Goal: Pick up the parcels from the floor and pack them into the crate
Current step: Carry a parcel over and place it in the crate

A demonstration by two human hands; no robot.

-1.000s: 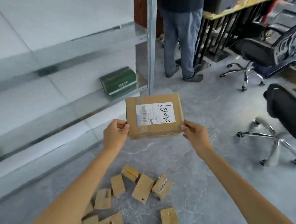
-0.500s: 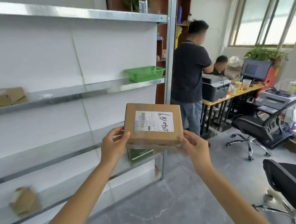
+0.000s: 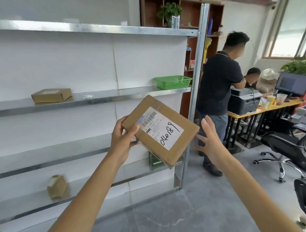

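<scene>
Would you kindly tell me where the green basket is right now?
In the head view, the green basket sits at the right end of the middle shelf, beside the post, above the held parcel.

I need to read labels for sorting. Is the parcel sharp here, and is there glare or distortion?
Head view: the parcel in the left hand is sharp, handwritten number legible, small print not; the window is blown out; the shelf post bows from wide-angle distortion.
</scene>
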